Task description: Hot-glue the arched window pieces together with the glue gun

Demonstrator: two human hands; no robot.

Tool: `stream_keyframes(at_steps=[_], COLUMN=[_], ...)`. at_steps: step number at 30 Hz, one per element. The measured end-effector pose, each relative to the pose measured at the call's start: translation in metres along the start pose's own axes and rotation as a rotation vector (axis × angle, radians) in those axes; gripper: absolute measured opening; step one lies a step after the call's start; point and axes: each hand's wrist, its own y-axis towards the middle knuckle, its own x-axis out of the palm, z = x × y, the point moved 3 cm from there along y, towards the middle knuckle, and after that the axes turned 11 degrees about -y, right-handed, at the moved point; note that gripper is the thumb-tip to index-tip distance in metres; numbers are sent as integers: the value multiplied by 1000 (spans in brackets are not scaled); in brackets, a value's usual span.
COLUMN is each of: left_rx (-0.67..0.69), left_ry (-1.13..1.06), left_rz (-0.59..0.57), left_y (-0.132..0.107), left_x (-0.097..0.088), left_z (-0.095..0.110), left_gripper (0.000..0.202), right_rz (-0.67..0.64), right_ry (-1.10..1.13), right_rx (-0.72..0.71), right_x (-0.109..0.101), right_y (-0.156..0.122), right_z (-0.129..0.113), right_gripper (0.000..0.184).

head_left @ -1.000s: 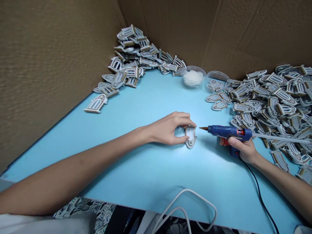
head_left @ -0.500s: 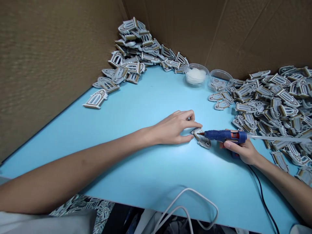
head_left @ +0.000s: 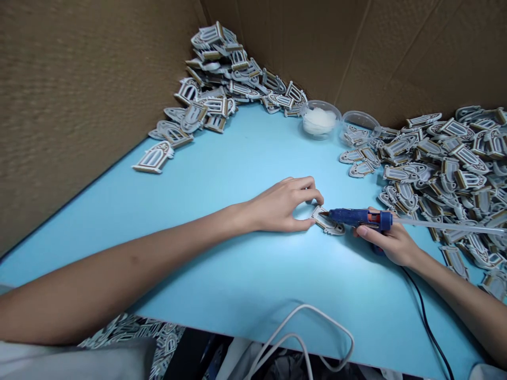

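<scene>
My left grip [head_left: 283, 208] pinches the near end of a window-shaped piece [head_left: 331, 227] between thumb and forefinger, pressing it flat on the blue desk [head_left: 237, 274], about midway between the near and far edges and a little toward the right edge. My right grip [head_left: 386, 243] is clenched around a blue glue gun [head_left: 358, 217], its nozzle touching the piece. A heap of like pieces [head_left: 447, 169] lines the right edge, another heap [head_left: 225, 84] fills the far corner, and two clear bowls [head_left: 320, 119] stand between them. A white cable [head_left: 301, 338] loops over the near edge.
</scene>
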Motion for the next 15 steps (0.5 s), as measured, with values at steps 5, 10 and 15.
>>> stream_keyframes(at_steps=[5,10,15], left_rx=[1,-1,6], left_ry=[1,-14,-31], left_rz=[-2,6,15], left_y=[1,2,2], left_x=[0,0,0], left_z=[-1,-1,-1], left_gripper=[32,32,32], right_rz=[-13,-7,-15], right_ry=[-3,-51,-78], right_rx=[-6,-62,-86], right_x=[0,-2,-2], right_y=[1,2,3], right_z=[-2,-6,-8], right_gripper=[45,40,44])
